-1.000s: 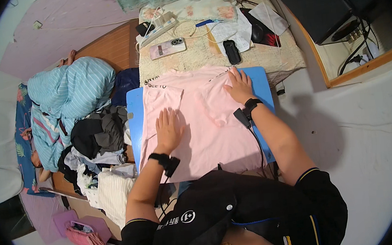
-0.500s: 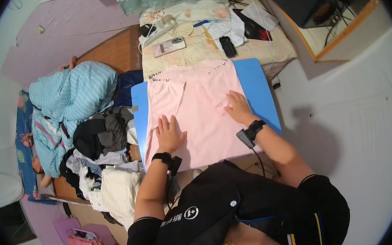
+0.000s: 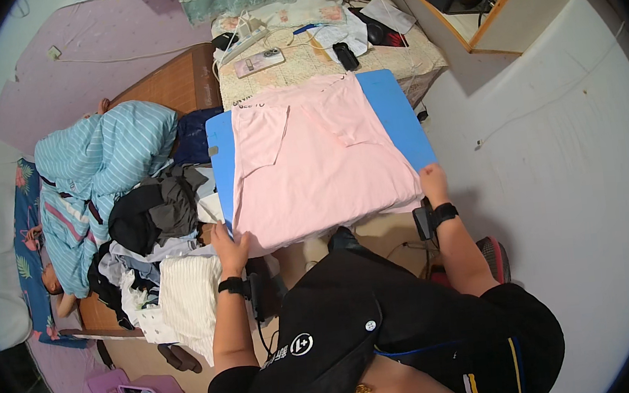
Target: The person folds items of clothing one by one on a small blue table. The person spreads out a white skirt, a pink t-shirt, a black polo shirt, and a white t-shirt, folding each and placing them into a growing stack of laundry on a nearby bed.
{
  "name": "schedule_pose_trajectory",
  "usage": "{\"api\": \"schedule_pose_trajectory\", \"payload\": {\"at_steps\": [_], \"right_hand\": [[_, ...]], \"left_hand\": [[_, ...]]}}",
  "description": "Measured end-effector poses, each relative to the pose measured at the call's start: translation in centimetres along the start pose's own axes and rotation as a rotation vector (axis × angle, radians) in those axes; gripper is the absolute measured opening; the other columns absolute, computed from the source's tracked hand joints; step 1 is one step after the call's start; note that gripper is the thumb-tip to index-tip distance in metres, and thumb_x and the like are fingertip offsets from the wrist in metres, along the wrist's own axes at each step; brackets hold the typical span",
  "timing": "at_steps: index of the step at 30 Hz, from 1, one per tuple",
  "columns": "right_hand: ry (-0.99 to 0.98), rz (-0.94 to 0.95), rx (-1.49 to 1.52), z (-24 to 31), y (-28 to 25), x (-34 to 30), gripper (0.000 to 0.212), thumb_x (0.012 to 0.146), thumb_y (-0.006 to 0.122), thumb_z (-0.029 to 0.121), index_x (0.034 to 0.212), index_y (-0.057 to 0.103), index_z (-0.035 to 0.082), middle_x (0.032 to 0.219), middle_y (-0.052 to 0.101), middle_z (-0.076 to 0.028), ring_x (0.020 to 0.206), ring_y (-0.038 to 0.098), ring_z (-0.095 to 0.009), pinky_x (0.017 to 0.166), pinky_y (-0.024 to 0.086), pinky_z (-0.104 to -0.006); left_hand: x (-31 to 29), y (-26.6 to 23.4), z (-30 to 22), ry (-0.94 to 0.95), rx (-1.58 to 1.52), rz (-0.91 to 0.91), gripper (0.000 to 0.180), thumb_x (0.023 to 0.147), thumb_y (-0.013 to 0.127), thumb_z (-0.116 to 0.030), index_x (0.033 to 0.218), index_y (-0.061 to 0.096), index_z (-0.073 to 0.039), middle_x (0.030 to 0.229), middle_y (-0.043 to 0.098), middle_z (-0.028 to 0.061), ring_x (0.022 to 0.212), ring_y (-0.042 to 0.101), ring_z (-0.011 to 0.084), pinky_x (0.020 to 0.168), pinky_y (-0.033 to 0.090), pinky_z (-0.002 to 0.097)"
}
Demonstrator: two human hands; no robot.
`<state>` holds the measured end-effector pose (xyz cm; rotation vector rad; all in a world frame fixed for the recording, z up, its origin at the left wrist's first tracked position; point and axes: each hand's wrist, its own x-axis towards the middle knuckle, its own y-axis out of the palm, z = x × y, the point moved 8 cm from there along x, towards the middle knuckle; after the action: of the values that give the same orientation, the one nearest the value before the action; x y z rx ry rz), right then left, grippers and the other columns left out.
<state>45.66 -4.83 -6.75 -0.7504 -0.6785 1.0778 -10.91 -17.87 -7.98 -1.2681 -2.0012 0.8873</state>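
Note:
A pale pink T-shirt (image 3: 312,166) lies flat, its sleeves folded inward, on a blue-topped table (image 3: 400,116). Dark lettering shows near its far edge, and the hem reaches the table's near edge. My left hand (image 3: 230,251) is at the shirt's near left corner, thumb and fingers apart, the thumb beside the hem. At the near right corner is my right hand (image 3: 434,183), fingers curled by the table edge and the shirt's hem. What those fingers close on is hidden. Each wrist wears a black strap with a small device.
Heaped clothes (image 3: 153,212) and a white striped garment (image 3: 192,299) lie left of the table. Beyond them, a person rests under a blue striped quilt (image 3: 108,140). A phone (image 3: 259,62), a power strip (image 3: 245,44) and papers lie on the bed behind. A shoe (image 3: 496,258) stands at right.
Both hands have left the middle of the shirt and moved outward and nearer to its near corners. The right fingers have curled. My view has shifted a little; the shirt still lies spread.

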Motion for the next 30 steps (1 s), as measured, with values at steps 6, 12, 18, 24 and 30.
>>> {"api": "schedule_pose_trajectory", "payload": {"at_steps": [6,12,18,24,30], "right_hand": [[0.396,0.561,-0.108,-8.3,2.8,-7.3,0.028,0.071,0.059,0.018,0.088,0.061,-0.004,0.091,0.061,-0.023,0.087,0.058,-0.035,0.076,0.045,-0.0388],[0.388,0.412,0.463,-7.0,2.9,-10.4,0.036,0.074,0.057,0.018,0.103,0.056,-0.005,0.083,0.063,-0.013,0.072,0.059,-0.023,0.067,0.046,-0.0345],[0.419,0.527,0.394,-6.1,2.7,-12.7,0.027,0.073,0.061,0.020,0.088,0.061,-0.002,0.071,0.062,-0.011,0.064,0.059,-0.021,0.058,0.044,-0.0321],[0.306,0.545,0.176,-6.2,1.9,-14.2,0.046,0.068,0.065,0.032,0.085,0.061,-0.010,0.072,0.062,-0.016,0.067,0.061,-0.022,0.058,0.046,-0.0351],[0.265,0.500,0.437,-4.7,-1.8,-12.4,0.038,0.073,0.061,0.025,0.081,0.059,-0.012,0.069,0.060,-0.014,0.063,0.059,-0.021,0.056,0.045,-0.0331]], "left_hand": [[-6.0,0.8,6.9,-0.422,-0.514,0.192,0.067,0.071,0.067,-0.013,0.125,0.033,0.008,0.112,0.051,0.0183,0.102,0.051,0.0237,0.088,0.041,0.0326],[-9.5,4.6,5.7,-0.638,-0.973,0.399,0.044,0.072,0.059,-0.004,0.114,0.047,-0.001,0.100,0.057,0.0053,0.082,0.050,0.0106,0.068,0.039,0.0235],[-11.6,6.5,8.5,-0.646,-0.963,0.500,0.032,0.077,0.059,-0.007,0.108,0.054,-0.001,0.098,0.059,0.0055,0.077,0.054,0.0130,0.070,0.041,0.0261],[-14.6,5.8,7.3,-0.762,-0.728,0.589,0.031,0.081,0.061,-0.016,0.103,0.057,0.006,0.095,0.062,0.0080,0.086,0.058,0.0172,0.077,0.044,0.0285],[-11.9,-0.2,3.4,-0.434,-0.791,0.524,0.024,0.086,0.057,-0.022,0.091,0.059,0.002,0.079,0.059,0.0024,0.066,0.053,0.0088,0.059,0.044,0.0242]]}}
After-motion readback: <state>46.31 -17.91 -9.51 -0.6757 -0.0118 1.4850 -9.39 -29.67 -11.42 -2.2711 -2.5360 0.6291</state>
